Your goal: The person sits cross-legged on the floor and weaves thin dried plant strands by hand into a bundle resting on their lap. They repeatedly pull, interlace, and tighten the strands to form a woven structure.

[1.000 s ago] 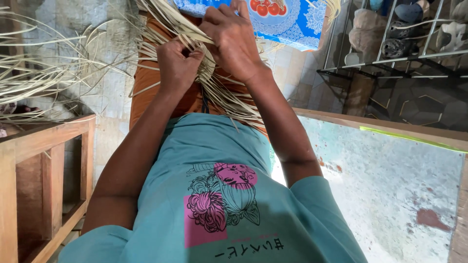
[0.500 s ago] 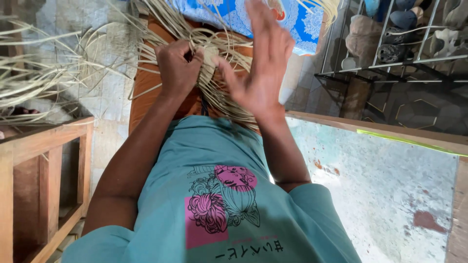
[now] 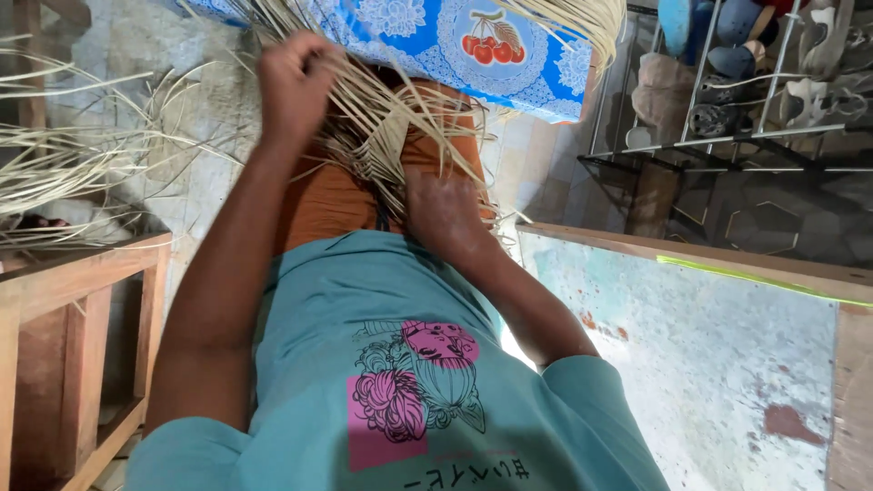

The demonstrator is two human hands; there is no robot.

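A bundle of pale, flat straw strips [image 3: 391, 127] lies partly woven over my orange-clad lap [image 3: 327, 195]. My left hand [image 3: 293, 84] is raised and closed around a few of the strips, pulling them up and to the left. My right hand [image 3: 444, 214] sits lower, close to my teal shirt [image 3: 382, 309]. It presses on the near end of the bundle, with its fingers curled into the strips. The weave under both hands is partly hidden.
More loose strips [image 3: 64, 164] spread over the floor at the left. A wooden frame [image 3: 82, 273] stands at the lower left. A blue cloth with a fruit print [image 3: 473, 45] lies ahead, a metal rack of shoes [image 3: 746, 82] at the right and a pale painted board [image 3: 709, 345] below it.
My right hand has dropped from high over the strips to the near end of the bundle by my shirt. My left hand has lifted, drawing strips upward.
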